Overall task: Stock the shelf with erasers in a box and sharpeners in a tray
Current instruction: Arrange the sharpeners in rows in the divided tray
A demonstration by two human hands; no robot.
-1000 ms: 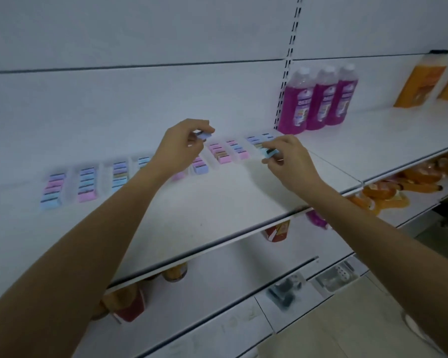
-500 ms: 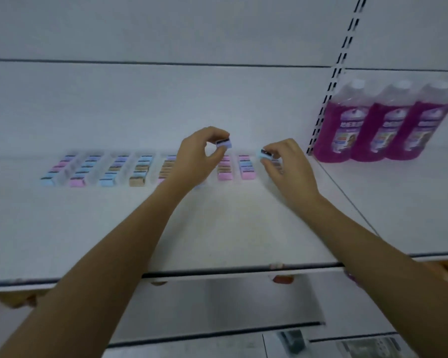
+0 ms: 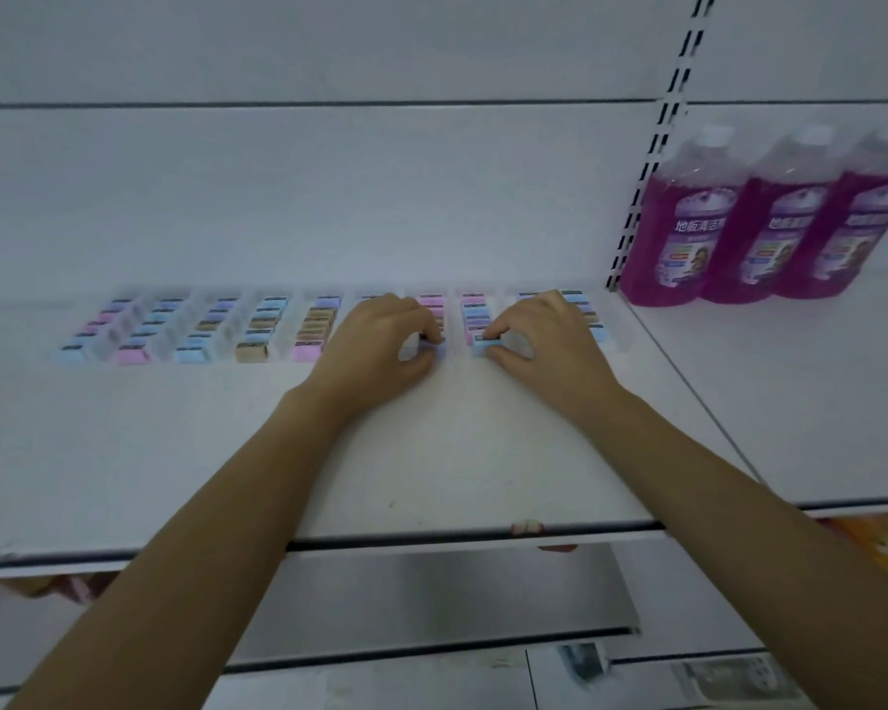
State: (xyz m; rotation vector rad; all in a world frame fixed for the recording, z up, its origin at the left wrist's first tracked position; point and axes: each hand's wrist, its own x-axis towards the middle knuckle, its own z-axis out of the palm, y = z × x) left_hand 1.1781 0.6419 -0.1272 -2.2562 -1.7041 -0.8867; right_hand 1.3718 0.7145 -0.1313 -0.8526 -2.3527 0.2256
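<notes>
The white shelf (image 3: 431, 453) carries everything. Three purple bottles (image 3: 739, 222) stand well to the right of the right grip, other stock kept apart past the slotted upright. Behind both grips and stretching away left of the left one run the eraser rows (image 3: 257, 325), short front-to-back columns parted by what look like clear dividers, probably so each column faces forward neatly. The left grip (image 3: 380, 345) pinches a small bluish eraser (image 3: 436, 348) at the front end of one column. The right grip (image 3: 544, 345) pinches a blue eraser (image 3: 484, 344) the same way, fingers held low, apparently to seat each piece flush in line. The pieces are small pastel blocks in blue, pink and tan, each with a dark band whose print is too blurred to read.
</notes>
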